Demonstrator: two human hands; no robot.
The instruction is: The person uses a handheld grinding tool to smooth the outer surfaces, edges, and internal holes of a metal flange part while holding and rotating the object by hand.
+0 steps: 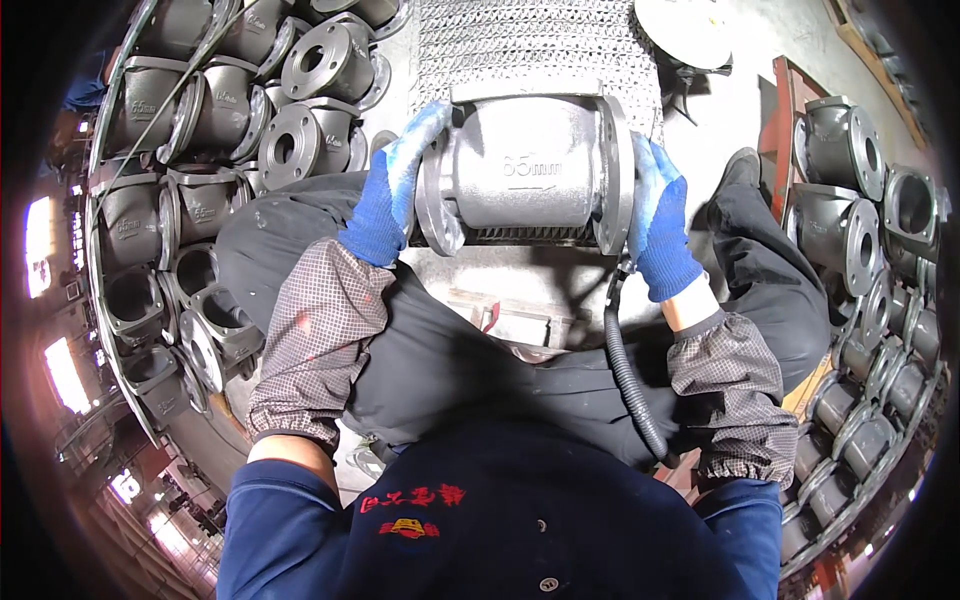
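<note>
A grey cast-metal flanged valve body (525,180) lies on its side across the front of a metal-topped work surface, its raised lettering facing me. My left hand (405,180), in a blue glove with a whitish palm coating, is closed round the left flange. Gloved the same way, my right hand (660,215) grips the right flange from its outer side. The fingertips of both hands are partly hidden behind the flanges.
Stacked grey valve bodies (215,105) fill a metal-framed rack at left. More castings (840,230) are piled at right beside a red metal frame (785,130). Behind the work lies a textured metal mat (530,50). A black corrugated hose (630,385) hangs across my right thigh. A round white disc (685,30) stands at far right.
</note>
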